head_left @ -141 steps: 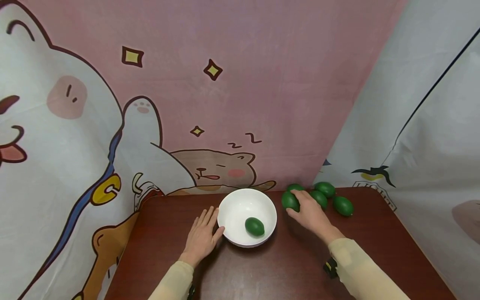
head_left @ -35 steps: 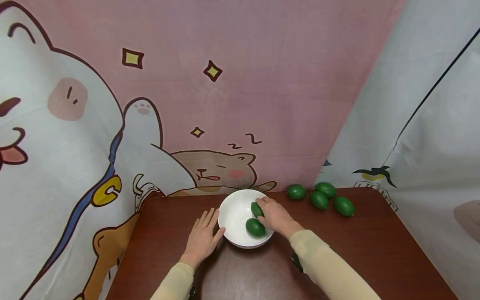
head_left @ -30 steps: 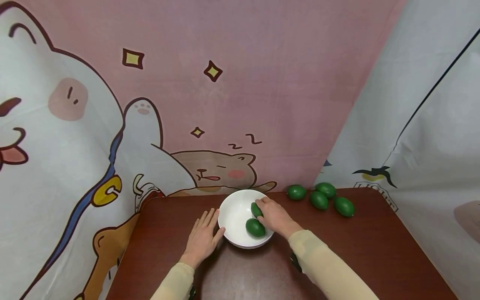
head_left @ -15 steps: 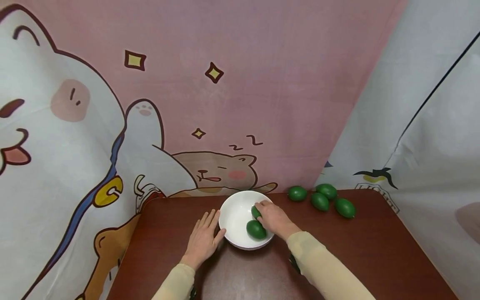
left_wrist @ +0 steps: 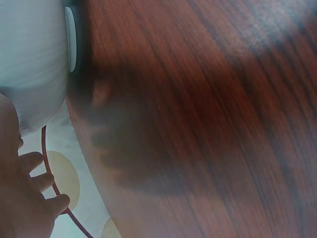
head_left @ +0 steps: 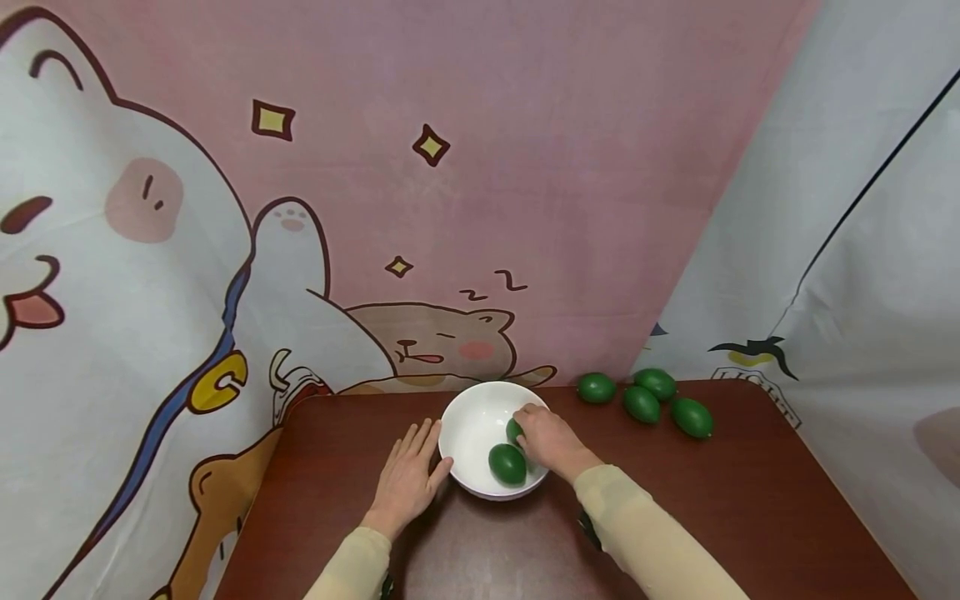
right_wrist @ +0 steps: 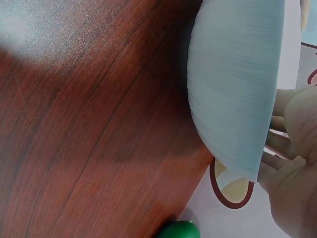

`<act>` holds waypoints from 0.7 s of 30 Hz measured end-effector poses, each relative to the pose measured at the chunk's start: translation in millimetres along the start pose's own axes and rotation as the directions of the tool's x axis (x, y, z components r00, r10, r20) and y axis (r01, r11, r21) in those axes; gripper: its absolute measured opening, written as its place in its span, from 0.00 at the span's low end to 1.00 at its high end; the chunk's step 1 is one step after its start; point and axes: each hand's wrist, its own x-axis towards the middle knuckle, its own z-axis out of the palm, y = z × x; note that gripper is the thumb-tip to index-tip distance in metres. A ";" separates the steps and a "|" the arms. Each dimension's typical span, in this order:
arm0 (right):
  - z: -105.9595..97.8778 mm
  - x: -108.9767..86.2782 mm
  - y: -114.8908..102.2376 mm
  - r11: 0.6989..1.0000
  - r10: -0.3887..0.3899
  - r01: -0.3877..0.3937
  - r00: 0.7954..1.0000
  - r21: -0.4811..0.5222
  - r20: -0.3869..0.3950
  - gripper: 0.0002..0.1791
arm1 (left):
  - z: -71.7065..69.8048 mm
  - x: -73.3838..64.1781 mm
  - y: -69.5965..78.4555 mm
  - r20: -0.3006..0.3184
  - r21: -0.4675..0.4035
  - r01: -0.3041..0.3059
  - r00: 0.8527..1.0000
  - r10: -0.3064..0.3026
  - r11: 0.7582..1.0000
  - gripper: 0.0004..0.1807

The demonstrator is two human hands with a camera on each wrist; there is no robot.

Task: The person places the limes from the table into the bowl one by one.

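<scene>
A white bowl [head_left: 468, 433] stands on the table, with two green limes in it. My right hand [head_left: 553, 439] reaches over the bowl's right side and grips the far lime [head_left: 513, 431], which its fingers partly cover. Nearer to me in the bowl lies the other lime [head_left: 507, 464]. My left hand [head_left: 407, 475] has its fingers straight and rests against the bowl's left side. In the left wrist view, that hand [left_wrist: 25, 183] shows beside the bowl's outer wall [left_wrist: 34, 64]. The right wrist view has the bowl [right_wrist: 233, 84] hiding what the right fingers hold.
Several more limes [head_left: 642, 404] lie at the table's back right, one [head_left: 596, 387] slightly apart from the others. The dark red-brown table [head_left: 480, 550] ends at a printed cloth [head_left: 570, 208] behind it. One lime [right_wrist: 179, 230] peeks in at the right wrist view's bottom.
My right hand has carried a lime from the back-right group into the bowl. Over the last half second, the near lime has turned and shifted slightly left. My left hand stays put.
</scene>
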 end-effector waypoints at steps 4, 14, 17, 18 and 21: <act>-0.8 -0.9 0.0 1.000 -0.005 0.005 1.000 -0.002 -0.003 0.14 | 0.7 -0.1 -0.1 -0.009 -0.002 -0.003 1.000 0.003 1.000 0.38; -3.0 -4.3 3.9 0.999 -0.009 0.010 1.000 0.032 -0.022 0.14 | 2.0 0.4 -0.2 -0.014 0.004 -0.007 1.000 0.007 1.000 0.38; -3.8 -6.5 6.4 0.999 -0.028 0.030 0.998 0.045 -0.048 0.16 | 1.3 0.4 0.2 -0.011 0.005 -0.006 1.000 0.006 1.000 0.38; -4.3 -7.3 7.3 0.998 -0.035 0.038 0.998 0.050 -0.056 0.16 | 1.1 0.4 0.4 -0.011 0.003 -0.006 1.000 0.006 1.000 0.38; -6.3 -9.8 9.8 0.997 -0.049 0.054 0.995 0.060 -0.083 0.17 | 0.6 0.5 0.5 -0.009 0.003 -0.003 1.000 0.003 1.000 0.38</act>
